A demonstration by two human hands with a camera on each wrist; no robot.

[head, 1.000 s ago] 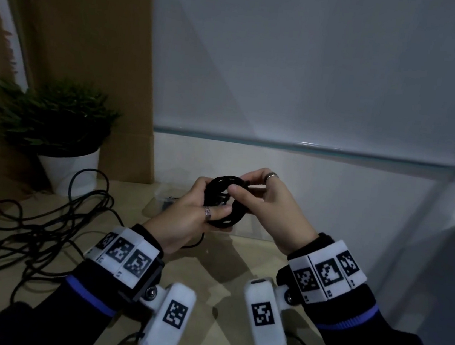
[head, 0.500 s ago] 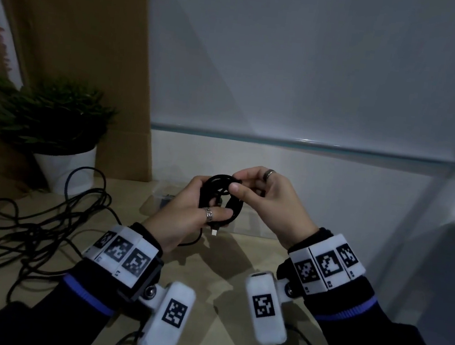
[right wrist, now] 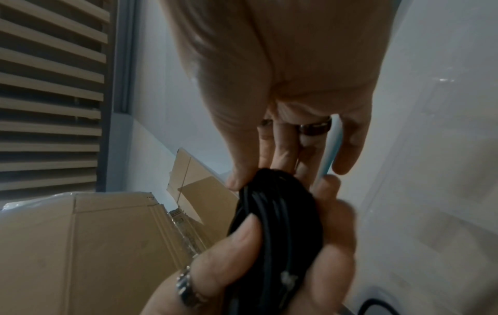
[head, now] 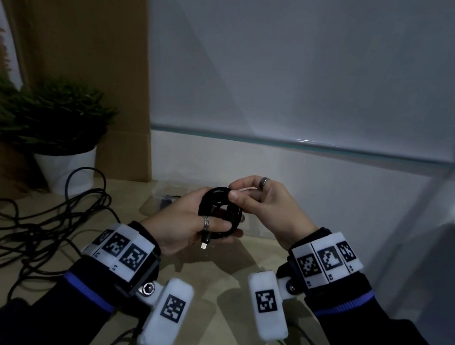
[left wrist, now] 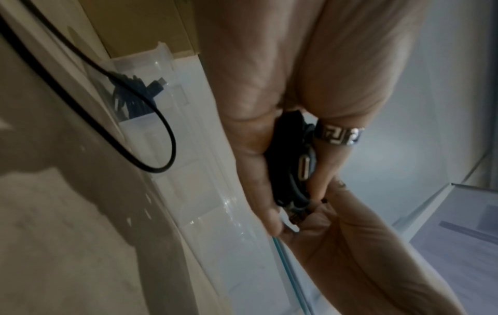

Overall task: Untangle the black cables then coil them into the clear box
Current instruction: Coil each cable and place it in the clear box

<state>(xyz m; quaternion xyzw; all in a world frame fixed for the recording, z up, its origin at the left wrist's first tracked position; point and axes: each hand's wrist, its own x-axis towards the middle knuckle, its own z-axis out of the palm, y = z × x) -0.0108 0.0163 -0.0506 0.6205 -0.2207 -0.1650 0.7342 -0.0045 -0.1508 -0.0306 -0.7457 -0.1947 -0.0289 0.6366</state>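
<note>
Plant (head: 47,113): far left on the table (head: 223,292), green leaves in a white pot (head: 63,166), against a brown board (head: 91,55).
Loose cables (head: 28,222): a black tangle spread on the table in front of the pot, one loop running up beside it; a metal plug end lies at the far left edge.
Box (head: 159,201): clear plastic, low, on the table behind the hands, just right of the pot. From the left wrist (left wrist: 167,70) its near end holds a small dark bundle of cable with a plug sticking up; a loose black loop lies across its front. How many compartments it has I cannot tell.
Left hand (head: 185,224): fingers and thumb curled round the lower part of the coil, ring on the thumb; seen from its wrist camera (left wrist: 256,106) the thumb presses the strands into the palm.
Coil (head: 219,214): black cable wound in a small ring, held in the air between both hands, above the table and in front of the box, not in it. A plug hangs out below the left thumb (head: 205,243).
Right hand (head: 267,208): thumb and forefinger pinch the coil's top edge, other fingers bent behind, ring on one; the right wrist view (right wrist: 283,85) shows the thumb tip on the strands (right wrist: 272,213).
Shelf (head: 338,150): a glass edge across the white wall above the hands.
</note>
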